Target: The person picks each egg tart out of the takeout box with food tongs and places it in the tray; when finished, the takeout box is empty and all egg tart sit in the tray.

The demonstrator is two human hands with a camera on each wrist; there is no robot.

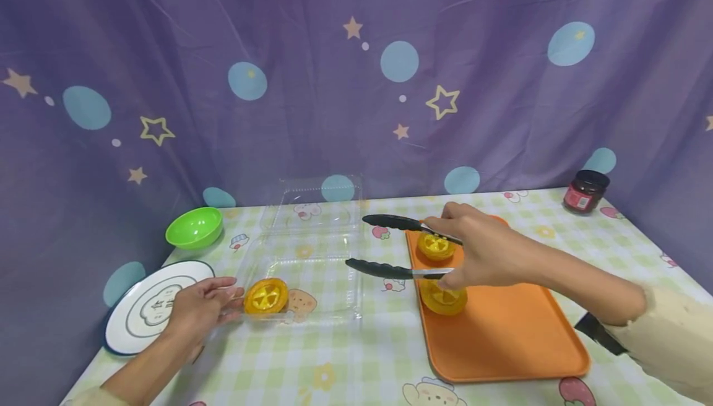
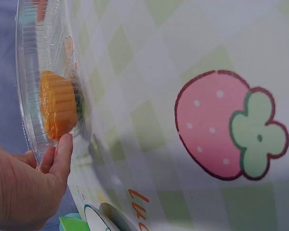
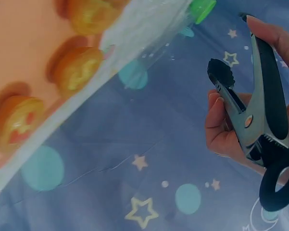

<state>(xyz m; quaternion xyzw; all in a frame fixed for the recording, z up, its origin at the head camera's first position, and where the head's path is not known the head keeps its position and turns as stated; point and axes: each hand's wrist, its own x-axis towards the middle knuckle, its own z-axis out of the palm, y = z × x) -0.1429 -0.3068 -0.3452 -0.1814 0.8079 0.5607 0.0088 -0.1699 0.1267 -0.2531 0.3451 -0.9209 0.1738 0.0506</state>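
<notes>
My right hand (image 1: 487, 248) grips black-and-metal tongs (image 1: 390, 270) above the orange tray (image 1: 512, 338), the tong arms spread with nothing between the tips. On the tray, egg tarts (image 1: 436, 246) sit along the left side; the right wrist view shows three, one with red pieces (image 3: 20, 126) on top. To the left, a clear plastic clamshell box (image 1: 328, 316) stands with its lid raised. Inside its front left corner lies one yellow egg tart (image 1: 266, 296), seen side-on in the left wrist view. My left hand (image 1: 203, 307) pinches the box's left edge beside that tart.
A white plate (image 1: 130, 325) with a dark rim lies left of the box, partly behind my left hand. Behind it stands a green bowl (image 1: 195, 228). At the far right is a dark-lidded jar (image 1: 586, 192). A purple curtain (image 1: 312, 84) hangs along the back.
</notes>
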